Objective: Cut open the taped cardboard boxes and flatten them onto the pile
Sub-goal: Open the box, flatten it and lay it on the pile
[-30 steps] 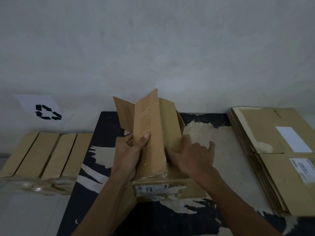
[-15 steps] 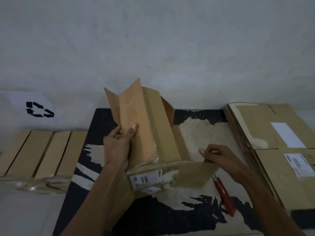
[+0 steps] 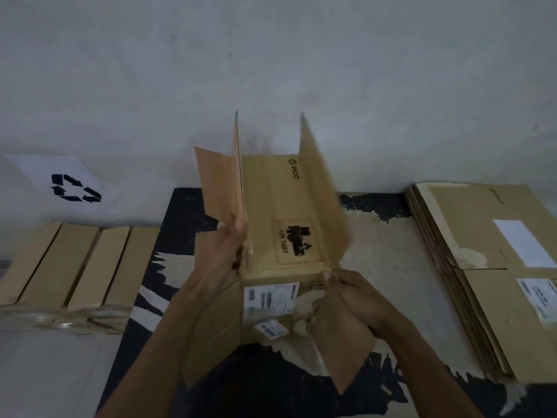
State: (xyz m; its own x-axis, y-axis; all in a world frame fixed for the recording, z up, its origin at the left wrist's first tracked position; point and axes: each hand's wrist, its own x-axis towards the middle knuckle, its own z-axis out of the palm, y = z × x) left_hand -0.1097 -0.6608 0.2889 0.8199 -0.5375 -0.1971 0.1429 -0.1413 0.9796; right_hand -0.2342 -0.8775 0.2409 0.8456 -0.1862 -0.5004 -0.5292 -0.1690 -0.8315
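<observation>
An opened cardboard box (image 3: 280, 224) stands at the middle of the black, worn table (image 3: 388, 251), its printed panel (a "UN 3481" mark and a "PICO" logo) facing up and a white shipping label (image 3: 271, 297) on the near face. Two long flaps stand upright along the left and right edges of this panel. The left hand (image 3: 226, 254) grips the base of the left flap, fingers and thumb curled on the cardboard. The right hand (image 3: 346, 294) pinches the near right corner of the box, thumb on top, with a loose flap hanging below it toward the near edge of the table.

Compared with half a second ago, the box has turned so that the printed panel shows. The right flap, then pulled down flat toward the right, now stands up. The right hand has moved in from the flap's edge to the box corner. The red cutter seen lying on the table near the right hand is no longer visible.

The pile of flattened boxes (image 3: 482, 267) lies along the right edge of the table. A row of sealed boxes (image 3: 75, 267) sits off its left edge, below a sheet with a recycling symbol (image 3: 75, 188).
</observation>
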